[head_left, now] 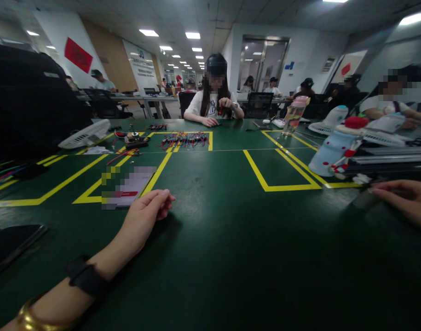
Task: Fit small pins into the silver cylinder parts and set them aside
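Note:
My left hand rests on the green table with its fingers curled in and the thumb against the index finger. No object shows in it. Just left of it lies a flat, light-coloured notebook or card with a red mark, partly pixelated. At the right edge, my right hand has its thumb and fingers pinched together. A small greyish piece, blurred and dark, is at those fingertips; its kind cannot be made out. Beyond that hand stands a pale blue bottle with a red top.
Tangled coloured wires lie mid-table, with a small device to their left. A white fan, dark metal bars, a clear bottle and a dark phone-like slab stand about. Opposite, a person sits working.

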Demonstrator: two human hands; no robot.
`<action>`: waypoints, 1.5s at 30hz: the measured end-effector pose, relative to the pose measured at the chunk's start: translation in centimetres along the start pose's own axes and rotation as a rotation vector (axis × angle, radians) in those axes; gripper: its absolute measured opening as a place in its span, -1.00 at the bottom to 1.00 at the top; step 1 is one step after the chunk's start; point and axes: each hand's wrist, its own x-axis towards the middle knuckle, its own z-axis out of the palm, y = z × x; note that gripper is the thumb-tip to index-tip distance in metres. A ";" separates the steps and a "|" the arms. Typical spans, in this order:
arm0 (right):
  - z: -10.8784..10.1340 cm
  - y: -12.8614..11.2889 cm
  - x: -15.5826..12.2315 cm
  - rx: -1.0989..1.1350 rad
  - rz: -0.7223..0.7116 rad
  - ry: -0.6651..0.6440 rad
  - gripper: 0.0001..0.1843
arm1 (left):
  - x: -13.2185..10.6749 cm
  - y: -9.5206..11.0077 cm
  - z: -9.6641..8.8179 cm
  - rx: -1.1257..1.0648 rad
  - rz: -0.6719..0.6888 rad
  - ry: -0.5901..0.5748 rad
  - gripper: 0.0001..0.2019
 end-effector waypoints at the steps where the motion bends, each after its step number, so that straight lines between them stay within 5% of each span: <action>1: 0.2 0.6 0.2 0.011 0.037 -0.020 -0.51 | 0.0 0.0 0.0 -0.002 -0.003 0.000 -0.73; 11: 0.7 -1.2 -1.3 0.035 0.095 0.089 -0.48 | 0.0 -0.3 -0.3 -0.026 -0.009 -0.005 -0.75; 21: 1.2 0.2 -0.6 0.065 0.103 0.142 -0.47 | 0.0 -0.4 -0.4 -0.042 -0.014 -0.010 -0.75; 36: 0.4 -1.5 -1.8 0.189 0.228 0.098 -0.55 | -0.1 -0.3 -0.3 -0.024 -0.003 -0.005 -0.75; 45: -0.4 -5.3 -5.0 0.709 0.287 0.005 -0.55 | -0.1 -0.3 -0.3 -0.031 -0.003 0.005 -0.76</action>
